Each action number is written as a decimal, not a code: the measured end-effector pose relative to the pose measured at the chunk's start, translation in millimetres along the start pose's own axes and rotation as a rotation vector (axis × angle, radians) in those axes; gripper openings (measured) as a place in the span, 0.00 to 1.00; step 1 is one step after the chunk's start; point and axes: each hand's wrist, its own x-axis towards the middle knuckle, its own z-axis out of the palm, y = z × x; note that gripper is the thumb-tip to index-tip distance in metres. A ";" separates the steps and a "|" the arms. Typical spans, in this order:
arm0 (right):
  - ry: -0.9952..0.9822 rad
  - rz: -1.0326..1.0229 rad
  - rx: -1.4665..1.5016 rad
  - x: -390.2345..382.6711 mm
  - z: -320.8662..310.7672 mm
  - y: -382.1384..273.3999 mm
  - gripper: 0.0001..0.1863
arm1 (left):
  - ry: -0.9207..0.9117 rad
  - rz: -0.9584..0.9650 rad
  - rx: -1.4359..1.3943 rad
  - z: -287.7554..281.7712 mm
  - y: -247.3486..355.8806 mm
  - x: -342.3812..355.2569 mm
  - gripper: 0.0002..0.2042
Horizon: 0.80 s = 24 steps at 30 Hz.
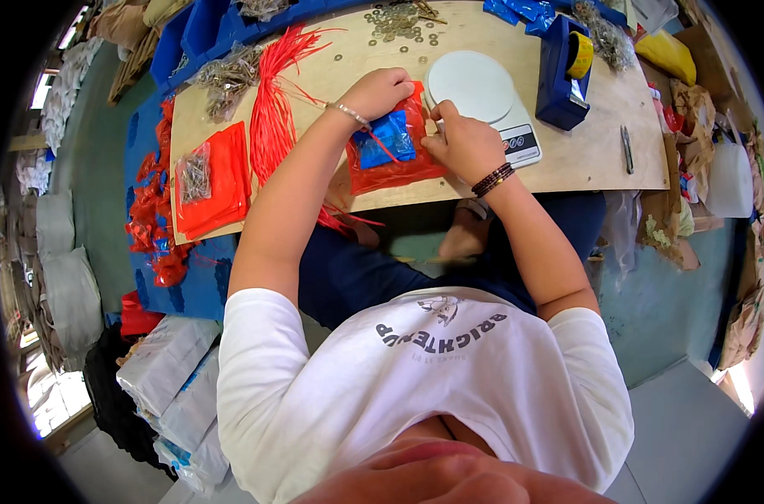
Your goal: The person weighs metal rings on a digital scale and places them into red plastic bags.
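A red plastic bag lies at the front edge of the wooden table, with a small blue packet on or in it; I cannot tell which. At the bag's upper edge, the fingers of my left hand are closed on the plastic. My right hand pinches the bag's right side, beside the kitchen scale. A thin red strand crosses the blue packet from my left wrist. Left of my forearm lies a bundle of red plastic strands. Both hands' fingertips are partly hidden.
Flat red bags are stacked at left, with a clear packet of metal parts on top. Washers lie scattered at the back. A blue tape dispenser and a pen are at right. Blue bins line the far left.
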 end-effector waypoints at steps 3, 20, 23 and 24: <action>-0.021 0.016 -0.008 -2.1 -4.5 -3.2 0.18 | 0.182 -0.057 -0.245 0.6 10.1 -38.4 0.12; -0.128 -0.041 0.669 -0.8 54.8 -10.3 0.39 | 0.465 0.068 -0.555 11.0 3.0 -61.1 0.09; -0.151 -0.090 0.809 10.2 65.2 -6.5 0.39 | 0.504 0.063 -0.547 11.2 3.3 -59.6 0.09; -0.124 -0.111 0.805 12.1 70.0 -6.2 0.37 | 0.490 0.069 -0.541 11.4 1.0 -56.8 0.09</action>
